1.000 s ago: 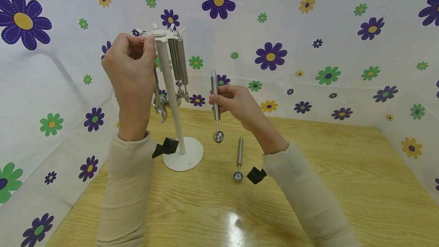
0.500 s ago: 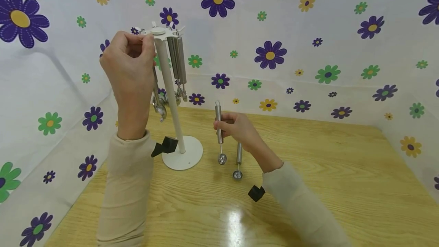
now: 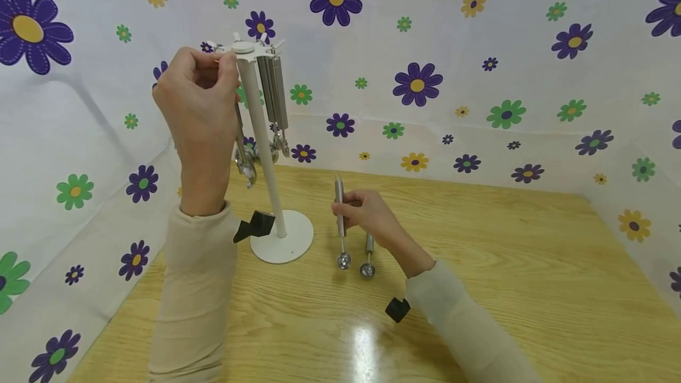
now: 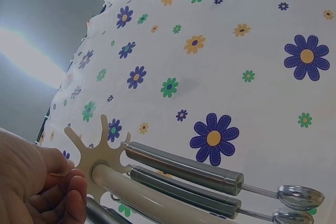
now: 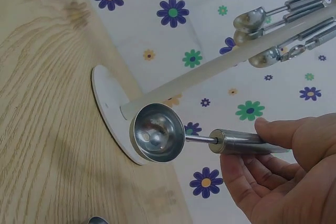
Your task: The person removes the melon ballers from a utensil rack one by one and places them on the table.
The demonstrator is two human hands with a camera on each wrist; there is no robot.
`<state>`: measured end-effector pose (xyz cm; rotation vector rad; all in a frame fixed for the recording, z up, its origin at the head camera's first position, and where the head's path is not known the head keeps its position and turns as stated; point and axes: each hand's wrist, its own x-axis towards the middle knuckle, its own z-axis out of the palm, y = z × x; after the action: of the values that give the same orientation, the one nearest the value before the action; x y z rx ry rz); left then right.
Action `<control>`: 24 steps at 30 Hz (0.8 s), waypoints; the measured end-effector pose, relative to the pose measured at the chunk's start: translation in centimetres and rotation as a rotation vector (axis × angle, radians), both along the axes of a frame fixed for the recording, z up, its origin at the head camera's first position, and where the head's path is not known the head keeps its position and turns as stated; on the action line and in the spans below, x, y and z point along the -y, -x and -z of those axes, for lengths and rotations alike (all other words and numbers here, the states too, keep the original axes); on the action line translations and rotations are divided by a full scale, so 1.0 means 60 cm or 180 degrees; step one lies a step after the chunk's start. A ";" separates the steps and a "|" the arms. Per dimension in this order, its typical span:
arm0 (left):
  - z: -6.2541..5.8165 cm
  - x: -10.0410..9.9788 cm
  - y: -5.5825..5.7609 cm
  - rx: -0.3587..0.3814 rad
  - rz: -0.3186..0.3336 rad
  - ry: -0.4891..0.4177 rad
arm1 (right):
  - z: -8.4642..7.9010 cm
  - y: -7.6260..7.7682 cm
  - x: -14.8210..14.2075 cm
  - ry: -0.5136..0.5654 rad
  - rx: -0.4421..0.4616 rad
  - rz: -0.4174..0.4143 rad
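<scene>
A steel melon baller (image 3: 344, 260) hangs bowl-down from my right hand (image 3: 368, 214), whose thumb and fingers pinch its tubular handle. In the right wrist view its round bowl (image 5: 157, 134) faces the camera, in front of the rack's base. My left hand (image 3: 201, 99) pinches the edge of the star-shaped top (image 4: 100, 156) of a white utensil rack (image 3: 260, 129). Several steel scoops (image 3: 276, 93) hang from the rack's hooks. Another melon baller (image 3: 367, 269) lies on the table just right of the held one, its handle partly hidden behind my right hand.
The rack's round white base (image 3: 282, 241) stands on a wood-grain table (image 3: 479, 288), left of the held melon baller. White cloth with printed flowers (image 3: 417, 84) encloses the back and sides. A black wrist mount (image 3: 255, 226) sticks out near the rack's pole.
My right hand has lowered the melon baller from beside the rack toward the table, next to the one lying there. My left hand stays at the rack's top.
</scene>
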<state>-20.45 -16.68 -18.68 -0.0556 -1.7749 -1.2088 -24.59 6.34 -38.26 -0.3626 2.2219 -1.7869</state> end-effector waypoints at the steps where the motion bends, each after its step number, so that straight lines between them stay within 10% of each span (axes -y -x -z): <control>1: 0.000 0.000 0.000 0.0003 -0.0005 0.0006 | 0.001 0.000 -0.001 -0.0007 0.0001 0.0005; 24: 0.001 0.000 -0.002 0.0025 0.0030 0.0007 | 0.034 0.013 -0.096 -0.0157 0.0081 0.0285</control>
<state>-20.35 -16.69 -18.75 -0.0607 -1.7847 -1.2154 -25.39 12.11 -40.31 -0.2323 2.2936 -1.7667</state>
